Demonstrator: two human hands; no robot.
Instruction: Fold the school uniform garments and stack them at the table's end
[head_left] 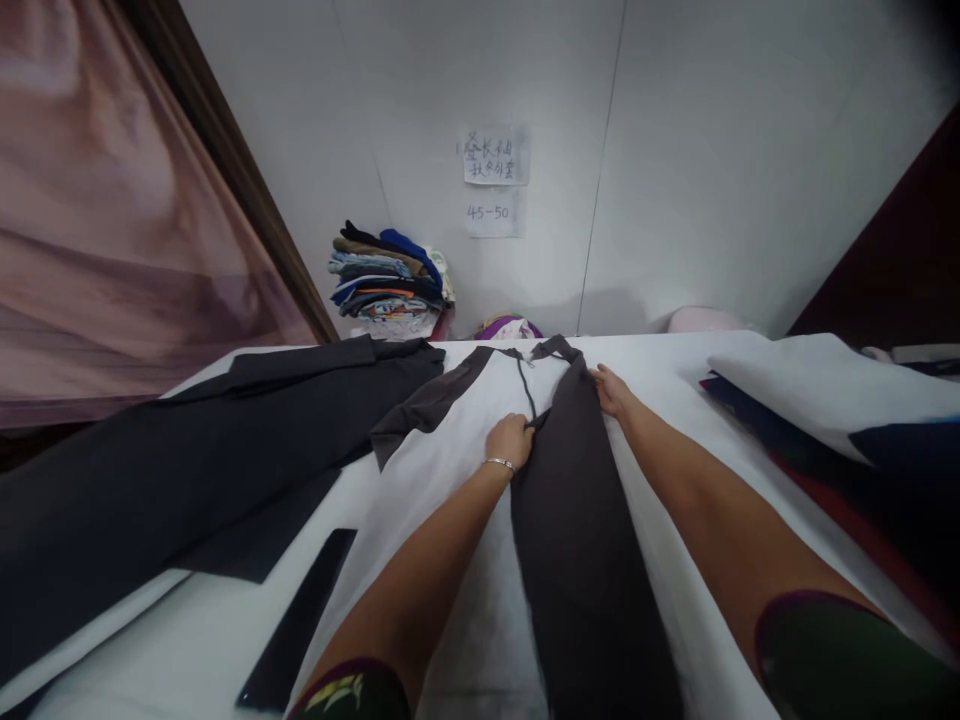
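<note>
A jacket [581, 510], dark grey outside with a white lining, lies spread on the white table with its collar at the far side. Around a fold of its front edge, near the zipper, my left hand [511, 438] is closed; a bracelet circles that wrist. My right hand [609, 390] touches the jacket's right outer edge below the shoulder, with its fingertips partly hidden against the dark cloth. The right front panel lies folded toward the middle, and white lining shows on the left.
Dark garments [202, 460] lie at the left beside a flat black object [300, 620]. More stacked clothing [840, 430] covers the right side. Beyond the table stands a pile of folded clothes [390, 275], below a wall with paper signs [495, 180]. A pink curtain [112, 230] hangs left.
</note>
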